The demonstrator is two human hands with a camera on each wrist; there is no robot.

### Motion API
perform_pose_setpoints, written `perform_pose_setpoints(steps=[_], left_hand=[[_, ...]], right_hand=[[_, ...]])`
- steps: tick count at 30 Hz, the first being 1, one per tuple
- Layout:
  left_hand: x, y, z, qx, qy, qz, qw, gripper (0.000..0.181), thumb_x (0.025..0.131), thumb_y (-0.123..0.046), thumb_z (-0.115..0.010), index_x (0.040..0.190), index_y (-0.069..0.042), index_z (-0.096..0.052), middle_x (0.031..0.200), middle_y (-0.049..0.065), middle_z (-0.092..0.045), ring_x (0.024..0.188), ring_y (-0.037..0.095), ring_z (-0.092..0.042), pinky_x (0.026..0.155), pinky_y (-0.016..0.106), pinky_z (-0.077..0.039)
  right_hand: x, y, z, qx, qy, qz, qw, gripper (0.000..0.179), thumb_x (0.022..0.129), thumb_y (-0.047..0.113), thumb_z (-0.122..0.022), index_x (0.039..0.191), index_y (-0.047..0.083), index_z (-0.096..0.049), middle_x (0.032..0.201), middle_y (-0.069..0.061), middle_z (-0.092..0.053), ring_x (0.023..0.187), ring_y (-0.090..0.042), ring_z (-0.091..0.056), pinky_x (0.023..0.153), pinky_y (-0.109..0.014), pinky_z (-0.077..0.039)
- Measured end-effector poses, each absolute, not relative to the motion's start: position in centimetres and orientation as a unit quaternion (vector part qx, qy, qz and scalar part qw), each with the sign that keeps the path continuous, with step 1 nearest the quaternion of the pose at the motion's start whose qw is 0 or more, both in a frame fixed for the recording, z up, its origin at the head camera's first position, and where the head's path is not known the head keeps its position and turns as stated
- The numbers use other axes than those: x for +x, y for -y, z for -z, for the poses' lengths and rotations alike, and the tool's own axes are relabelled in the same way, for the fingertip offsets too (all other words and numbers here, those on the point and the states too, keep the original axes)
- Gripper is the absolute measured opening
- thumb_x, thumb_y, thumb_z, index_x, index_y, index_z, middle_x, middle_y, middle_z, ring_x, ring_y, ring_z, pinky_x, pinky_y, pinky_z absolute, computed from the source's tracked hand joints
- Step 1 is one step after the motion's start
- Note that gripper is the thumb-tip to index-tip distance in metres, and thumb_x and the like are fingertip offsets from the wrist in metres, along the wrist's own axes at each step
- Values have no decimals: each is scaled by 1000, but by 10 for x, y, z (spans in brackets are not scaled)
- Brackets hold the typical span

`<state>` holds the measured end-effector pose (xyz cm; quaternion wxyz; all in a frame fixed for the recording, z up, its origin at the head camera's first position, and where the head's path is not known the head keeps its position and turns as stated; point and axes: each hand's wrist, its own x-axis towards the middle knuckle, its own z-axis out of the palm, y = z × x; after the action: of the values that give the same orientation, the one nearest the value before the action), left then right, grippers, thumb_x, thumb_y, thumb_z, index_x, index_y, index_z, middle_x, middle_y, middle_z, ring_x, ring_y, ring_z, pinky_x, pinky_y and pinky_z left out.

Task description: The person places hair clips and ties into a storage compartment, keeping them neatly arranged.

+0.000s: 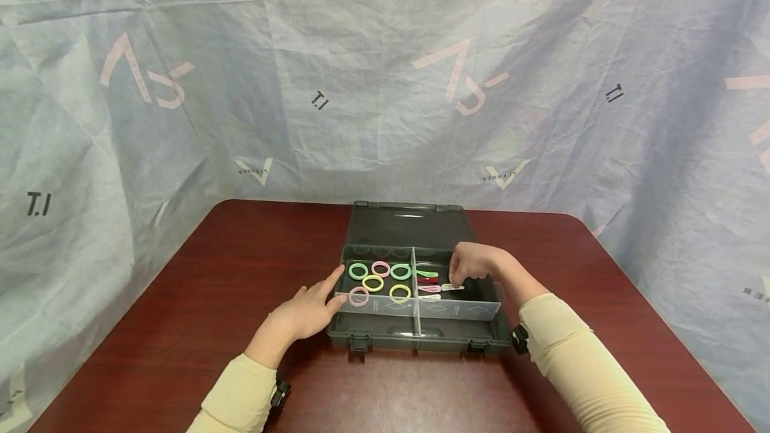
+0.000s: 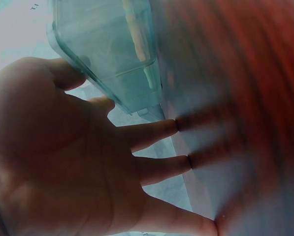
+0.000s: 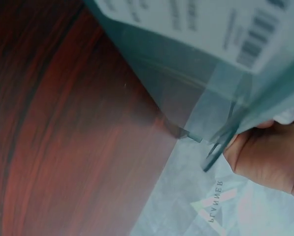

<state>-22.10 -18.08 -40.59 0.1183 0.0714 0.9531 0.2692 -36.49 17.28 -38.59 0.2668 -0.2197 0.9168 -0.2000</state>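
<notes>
A dark translucent organizer box (image 1: pixel 385 341) stands with its lid (image 1: pixel 409 226) folded back. Several green, pink and yellow hair ties (image 1: pixel 373 283) lie flat in its left compartment. In the right compartment a green, a red (image 1: pixel 428 280), a pink and a white hair clip lie in a column. My right hand (image 1: pixel 475 261) pinches another white clip (image 1: pixel 452 286) beside the pink one, low in that compartment; the box wall hides its fingertips in the right wrist view. My left hand (image 1: pixel 303 311) rests its thumb and index finger on the box's left edge, the other fingers (image 2: pixel 161 169) spread out.
Clear dividers (image 1: pixel 414 272) split the box; a front strip runs behind two latches (image 1: pixel 359 341). The box sits on a dark red wooden table (image 1: pixel 240 266). Printed grey cloth (image 1: pixel 373 132) hangs behind the table. A white barcode label (image 3: pixel 201 29) is on the box.
</notes>
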Motion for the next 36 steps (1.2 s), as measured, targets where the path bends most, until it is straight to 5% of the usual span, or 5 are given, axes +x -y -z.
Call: perform_pose_setpoints(steps=[17, 24, 36], left_hand=[[-223, 177, 402, 73, -954, -267, 118, 67, 109, -41, -44, 165, -26, -10, 161, 22, -29, 145, 57, -16, 112, 71, -21], [-222, 176, 400, 72, -953, -268, 119, 67, 109, -42, -44, 165, -27, -11, 162, 22, -28, 145, 58, -17, 110, 73, -22], [-219, 180, 405, 72, -953, -271, 119, 67, 109, -41, -43, 165, -26, -11, 161, 22, -29, 145, 58, -16, 111, 73, -20]], right_hand=[[-358, -173, 387, -251, -927, 161, 229, 21, 83, -1, -72, 65, 10, -70, 52, 7, -39, 48, -10, -23, 48, -27, -26], [-351, -173, 386, -275, -932, 145, 187, 17, 87, 3, -76, 73, 11, -76, 64, 3, -65, 55, -9, -38, 54, -27, -37], [-347, -175, 385, -273, -928, 184, 173, 14, 90, 4, -75, 77, 10, -76, 70, 0, -67, 60, -11, -44, 59, -29, -42]])
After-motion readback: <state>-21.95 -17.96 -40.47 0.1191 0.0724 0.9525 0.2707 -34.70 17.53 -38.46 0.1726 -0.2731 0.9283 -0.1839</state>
